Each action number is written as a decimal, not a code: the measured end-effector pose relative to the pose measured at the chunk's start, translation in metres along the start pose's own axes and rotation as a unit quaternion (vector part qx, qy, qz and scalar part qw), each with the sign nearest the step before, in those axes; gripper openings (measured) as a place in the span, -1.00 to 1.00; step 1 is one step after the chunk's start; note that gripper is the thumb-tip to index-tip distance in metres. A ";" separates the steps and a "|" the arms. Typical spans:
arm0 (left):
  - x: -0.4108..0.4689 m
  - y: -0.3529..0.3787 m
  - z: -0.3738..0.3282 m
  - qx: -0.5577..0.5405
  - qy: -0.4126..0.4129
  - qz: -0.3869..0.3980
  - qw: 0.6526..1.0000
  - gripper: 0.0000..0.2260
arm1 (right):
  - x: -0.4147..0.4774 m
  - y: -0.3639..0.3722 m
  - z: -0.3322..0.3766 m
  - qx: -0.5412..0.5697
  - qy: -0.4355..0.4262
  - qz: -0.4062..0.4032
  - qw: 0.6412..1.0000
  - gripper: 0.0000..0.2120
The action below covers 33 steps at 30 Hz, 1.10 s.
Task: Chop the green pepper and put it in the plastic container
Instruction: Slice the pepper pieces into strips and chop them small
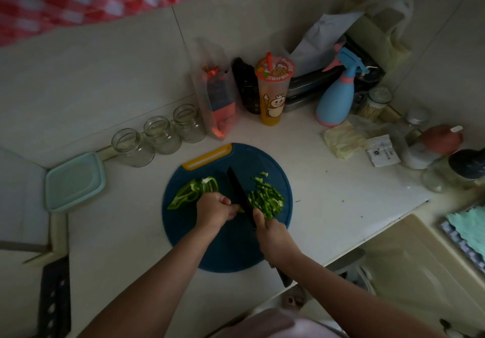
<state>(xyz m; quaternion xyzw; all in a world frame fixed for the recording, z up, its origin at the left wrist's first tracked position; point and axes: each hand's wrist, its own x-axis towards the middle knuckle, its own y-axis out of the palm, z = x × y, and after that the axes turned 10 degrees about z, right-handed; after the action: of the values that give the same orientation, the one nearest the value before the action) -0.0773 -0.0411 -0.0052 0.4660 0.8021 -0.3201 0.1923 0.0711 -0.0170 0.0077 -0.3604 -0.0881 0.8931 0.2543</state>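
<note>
Right hand (273,238) wrapped around the handle of a black knife (237,193); the blade's long axis runs from near right to far left, tip pointing away from the person. Left hand (214,210) just left of the blade, fingers curled down and pinning the green pepper (191,193). The uncut pepper is glossy and hollow, lying flat, its long axis slanting from near left to far right. Chopped pieces (266,198), short matte strips, are heaped right of the blade. All rests on a round dark-blue cutting board (231,248), its near rim close to the counter (341,201) edge. Bare pale surface lies right of the board. Plastic container (74,181), square, teal-rimmed, well apart at far left.
</note>
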 end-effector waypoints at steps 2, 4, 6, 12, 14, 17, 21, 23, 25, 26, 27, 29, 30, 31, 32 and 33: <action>-0.001 0.000 -0.001 -0.001 -0.008 0.002 1.000 -0.73 | -0.005 -0.003 0.004 -0.009 -0.027 -0.001 1.000 -0.62; -0.001 0.000 -0.003 -0.007 -0.013 0.004 1.000 -0.72 | -0.009 -0.005 0.008 -0.012 -0.027 0.001 1.000 -0.60; 0.000 0.000 -0.005 -0.014 -0.015 0.007 1.000 -0.70 | -0.011 -0.005 0.009 0.011 -0.001 0.001 1.000 -0.55; -0.001 0.001 -0.006 -0.003 -0.013 0.001 1.000 -0.70 | -0.012 -0.003 0.008 0.018 0.027 0.023 0.999 -0.54; -0.001 0.001 -0.006 0.000 -0.014 -0.002 1.000 -0.71 | -0.013 -0.003 0.008 0.014 0.028 0.026 0.999 -0.53; -0.001 0.001 -0.007 0.018 -0.011 -0.007 1.000 -0.73 | -0.014 -0.003 0.009 -0.008 0.030 0.024 0.999 -0.50; 0.000 0.001 -0.005 0.026 -0.002 -0.008 1.000 -0.74 | -0.007 0.005 0.006 -0.032 0.031 0.008 0.999 -0.62; 0.001 0.001 -0.005 0.021 -0.001 -0.008 1.000 -0.73 | -0.004 0.006 0.005 0.018 0.008 -0.005 1.000 -0.75; 0.003 0.000 -0.003 0.014 -0.001 -0.002 1.000 -0.72 | -0.001 0.007 0.006 0.069 0.022 0.007 0.997 -0.76; 0.004 -0.001 -0.002 0.011 -0.002 0.001 1.000 -0.72 | 0.001 0.011 0.004 0.043 0.022 0.010 0.999 -0.72; 0.005 -0.001 -0.001 0.009 -0.002 0.003 1.000 -0.72 | 0.002 0.013 0.005 0.039 0.028 0.002 0.999 -0.67; 0.005 -0.002 0.001 0.007 -0.002 0.005 1.000 -0.72 | 0.006 0.010 0.009 0.011 0.038 0.008 0.999 -0.54; 0.005 -0.002 0.002 0.006 -0.002 0.005 1.000 -0.72 | 0.010 0.012 0.010 0.010 0.039 -0.004 0.999 -0.52; 0.004 -0.002 0.002 0.003 -0.003 0.003 1.000 -0.73 | 0.014 0.013 0.011 0.022 0.034 -0.016 0.999 -0.51; 0.004 -0.003 0.002 0.000 -0.005 0.003 1.000 -0.72 | 0.015 0.014 0.011 0.029 0.028 -0.020 0.999 -0.52; 0.003 -0.003 0.002 -0.004 -0.007 0.004 1.000 -0.71 | 0.015 0.016 0.009 0.042 0.026 -0.028 0.998 -0.53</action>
<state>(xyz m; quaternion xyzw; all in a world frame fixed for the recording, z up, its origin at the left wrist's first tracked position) -0.0811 -0.0413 -0.0076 0.4659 0.8004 -0.3194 0.2010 0.0492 -0.0221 0.0001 -0.3696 -0.0542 0.8791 0.2962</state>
